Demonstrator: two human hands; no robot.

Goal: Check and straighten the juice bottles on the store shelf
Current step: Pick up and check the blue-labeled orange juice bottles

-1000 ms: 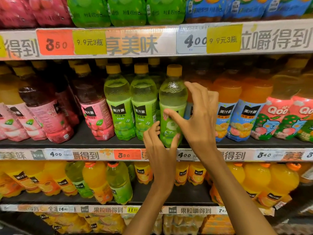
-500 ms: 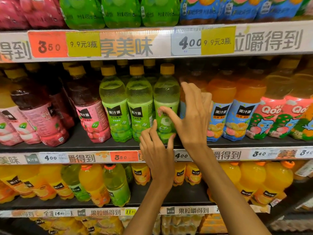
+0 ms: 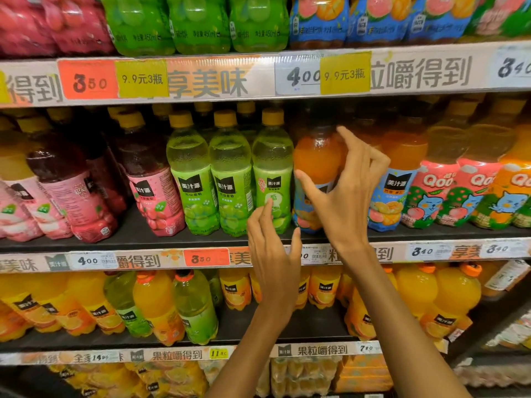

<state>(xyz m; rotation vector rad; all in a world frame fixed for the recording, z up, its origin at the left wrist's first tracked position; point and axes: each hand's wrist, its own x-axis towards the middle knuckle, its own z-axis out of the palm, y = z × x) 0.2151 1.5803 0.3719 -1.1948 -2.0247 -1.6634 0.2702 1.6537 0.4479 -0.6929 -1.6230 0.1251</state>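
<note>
Three green grape juice bottles with yellow caps stand upright on the middle shelf [image 3: 120,239]. The rightmost green bottle [image 3: 273,156] has its label turned partly sideways. My left hand [image 3: 273,254] is open just below and in front of it, with the fingertips at its lower label. My right hand [image 3: 344,193] is spread open in front of the orange juice bottle [image 3: 316,156] beside it, fingers curved around it without closing. Neither hand grips a bottle.
Dark red bottles [image 3: 149,182] lean at the left of the same shelf. Pink and orange Qoo bottles [image 3: 439,193] stand at the right. Price strips [image 3: 201,81] front each shelf. Orange and green bottles [image 3: 155,305] fill the shelf below, some tilted.
My right hand has come off the rightmost green bottle and moved right to the orange bottle. My left hand has loosened from the green bottle's base. The camera has shifted slightly.
</note>
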